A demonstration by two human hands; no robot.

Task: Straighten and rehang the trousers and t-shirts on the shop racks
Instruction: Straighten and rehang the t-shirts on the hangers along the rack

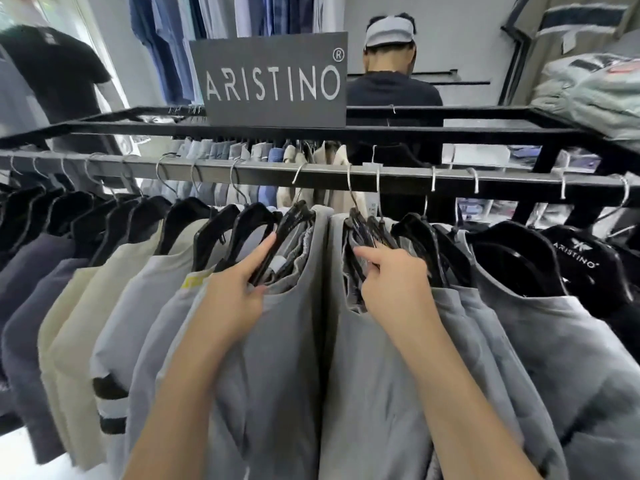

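A black metal rail (pixel 263 174) runs across the view with several t-shirts on black hangers. My left hand (pixel 235 292) grips the black hanger (pixel 294 220) of a grey t-shirt (pixel 277 358) at the neck, index finger stretched along it. My right hand (pixel 394 282) holds the black hanger (pixel 360 226) of the neighbouring grey t-shirt (pixel 374 375), index finger pointing left. A narrow gap separates the two shirts. Cream (pixel 69 306) and dark grey (pixel 31 306) t-shirts hang to the left, more grey ones (pixel 554 341) to the right.
A grey ARISTINO sign (pixel 273 81) stands on the rack's upper frame (pixel 415 133). Behind it a person in a dark top and grey cap (pixel 391 84) stands with head lowered. Folded trousers (pixel 242 150) hang on the far rail. Folded garments (pixel 595 88) lie at top right. Shirts (pixel 194 39) hang on the back wall.
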